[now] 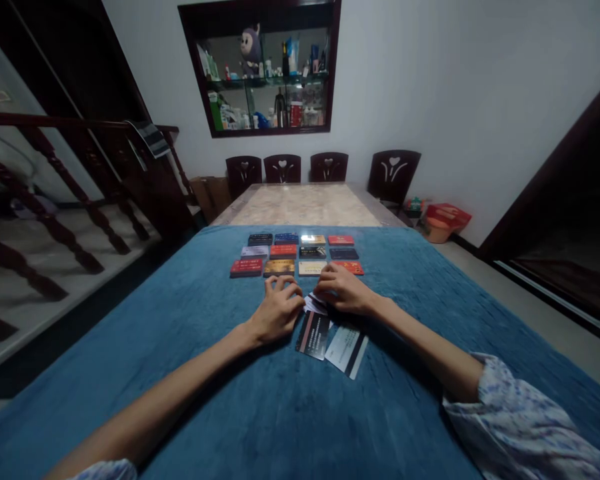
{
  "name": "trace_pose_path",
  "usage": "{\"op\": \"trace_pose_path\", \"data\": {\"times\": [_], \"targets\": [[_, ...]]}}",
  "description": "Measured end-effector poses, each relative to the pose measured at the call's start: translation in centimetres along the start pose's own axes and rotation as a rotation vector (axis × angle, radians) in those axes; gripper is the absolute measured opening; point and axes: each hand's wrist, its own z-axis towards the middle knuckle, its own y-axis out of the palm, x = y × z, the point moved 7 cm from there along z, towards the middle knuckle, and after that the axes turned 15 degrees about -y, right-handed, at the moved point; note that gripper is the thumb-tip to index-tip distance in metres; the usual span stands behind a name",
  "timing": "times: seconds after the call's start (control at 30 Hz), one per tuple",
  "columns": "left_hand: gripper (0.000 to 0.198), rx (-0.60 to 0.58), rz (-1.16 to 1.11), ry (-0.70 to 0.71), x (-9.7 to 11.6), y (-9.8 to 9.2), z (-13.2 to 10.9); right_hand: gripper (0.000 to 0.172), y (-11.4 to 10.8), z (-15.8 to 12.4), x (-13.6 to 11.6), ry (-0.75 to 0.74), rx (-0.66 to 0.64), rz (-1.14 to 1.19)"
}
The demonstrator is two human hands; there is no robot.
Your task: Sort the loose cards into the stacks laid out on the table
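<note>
A white card with a dark stripe (316, 305) lies between my hands, tilted a little and partly hidden. My left hand (279, 310) has its fingers curled, the thumb and forefinger at the card's left edge. From the other side my right hand (344, 288) covers the card's right part, fingers bent and closed on it. Just below, a black card with a reddish stripe (313, 335) and a pale card with a black stripe (347, 351) lie face down on the blue cloth (230, 400). Beyond my fingers, cards stand in three rows of stacks, among them a gold stack (279, 267) and a cream stack (311, 268).
The cloth covers the near part of a table; its marble-patterned top (305, 203) shows farther off. Dark chairs (282, 169) line the far end. A wooden railing (80, 193) runs at left, and a red bag in a bin (445, 219) sits on the floor at right.
</note>
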Motion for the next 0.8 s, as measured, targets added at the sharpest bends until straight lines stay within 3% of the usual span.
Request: {"op": "trace_pose_path", "data": {"times": [0.23,0.33,0.5,0.8], "targets": [[0.017,-0.075,-0.053,0.045,2.7,-0.8,-2.4,0.013,-0.2,0.0,-2.3,-0.02,-0.008,0.101],[0.027,-0.135,-0.061,0.069,3.5,-0.9,-3.3,0.014,-0.2,0.0,-3.0,-0.024,-0.049,0.133],[0.049,-0.182,-0.024,0.012,3.7,-0.5,-3.8,0.023,0.2,0.1,-3.3,-0.028,-0.1,0.146],[0.044,-0.187,0.059,-0.097,4.0,-0.4,-3.7,0.028,0.8,0.4,-3.7,-0.038,-0.112,0.157]]}}
